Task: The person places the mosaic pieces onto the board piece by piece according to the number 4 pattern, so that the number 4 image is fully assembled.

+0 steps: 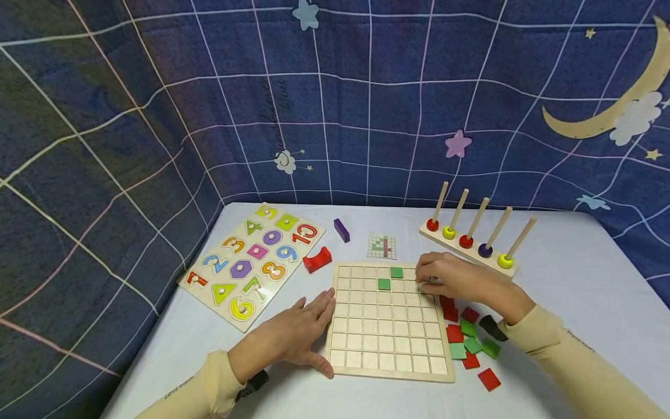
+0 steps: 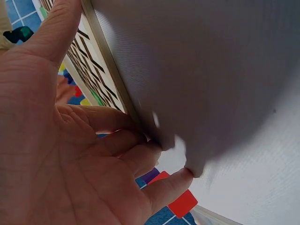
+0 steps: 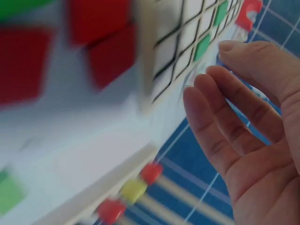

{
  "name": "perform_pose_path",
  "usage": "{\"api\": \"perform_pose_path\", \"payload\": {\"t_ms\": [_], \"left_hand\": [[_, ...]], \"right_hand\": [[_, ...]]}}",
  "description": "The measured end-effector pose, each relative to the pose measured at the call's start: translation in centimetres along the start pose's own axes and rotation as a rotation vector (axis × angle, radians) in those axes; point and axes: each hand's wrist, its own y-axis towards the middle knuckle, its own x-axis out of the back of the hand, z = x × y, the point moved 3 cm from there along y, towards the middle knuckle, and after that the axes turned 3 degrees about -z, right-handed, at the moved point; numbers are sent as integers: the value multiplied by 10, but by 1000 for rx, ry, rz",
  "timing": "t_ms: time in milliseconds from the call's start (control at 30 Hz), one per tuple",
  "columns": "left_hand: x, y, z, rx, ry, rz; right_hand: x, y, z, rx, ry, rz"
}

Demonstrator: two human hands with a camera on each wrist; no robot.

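Left hand (image 1: 293, 337) flat, fingers spread, pressing the left edge of the wooden grid board (image 1: 387, 323) lying mid-desk (image 1: 576, 273). Right hand (image 1: 450, 279) over the board's top-right corner, fingers relaxed, holding nothing visible. Two green tiles (image 1: 389, 278) seated in top rows. Loose red and green tiles (image 1: 468, 340) just right of board; ring-peg rack (image 1: 471, 241) behind, number puzzle (image 1: 253, 259) left.

A grid board (image 1: 389, 326) is set mid-bench (image 1: 565, 279), a number puzzle (image 1: 251, 262) to its left, loose tiles (image 1: 471, 343) to its right, a peg rack (image 1: 471, 244) behind.
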Motion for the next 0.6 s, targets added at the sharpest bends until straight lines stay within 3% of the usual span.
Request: {"api": "perform_pose_path", "payload": {"t_ms": [200, 433, 600], "left_hand": [[0, -1, 0, -3, -5, -3], [1, -4, 1, -19, -21, -11], [2, -3, 1, -31, -2, -16]], "right_hand": [[14, -36, -18, -112, -34, 16], [19, -76, -40, -332, -55, 109], [13, -90, -50, -360, -15, 148]]}}
